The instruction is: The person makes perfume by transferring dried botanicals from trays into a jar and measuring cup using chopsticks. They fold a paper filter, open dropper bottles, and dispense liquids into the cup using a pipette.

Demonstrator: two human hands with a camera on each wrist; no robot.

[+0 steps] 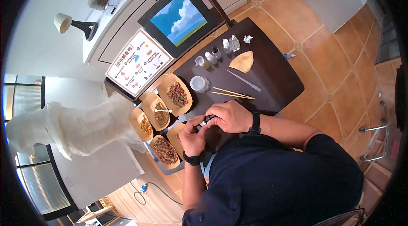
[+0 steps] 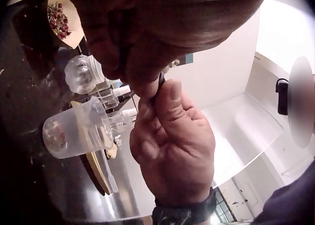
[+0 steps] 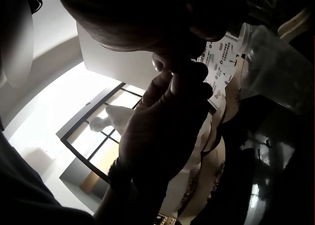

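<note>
Close to the table's front edge, both hands meet at a small black piece with a whitish end (image 1: 208, 118). My left hand (image 1: 193, 139) pinches its whitish end between thumb and finger. From the other side, my right hand (image 1: 233, 116) grips the black part. In the left wrist view the right hand (image 2: 174, 146) has its thumb against the black piece (image 2: 161, 80); fingers hide most of it, and I cannot tell its exact kind. Beyond the hands lie two thin wooden sticks (image 1: 229, 94) and a clear plastic cup (image 1: 199, 84).
Paper trays of dried petals and herbs (image 1: 187, 98) stand at the left, one with a white stick (image 1: 163, 111) across it. Farther back are small bottles (image 1: 226, 46), a plastic dropper (image 1: 244, 80), a tan fan-shaped piece (image 1: 242, 62), an instruction board (image 1: 138, 62) and a screen (image 1: 178, 20).
</note>
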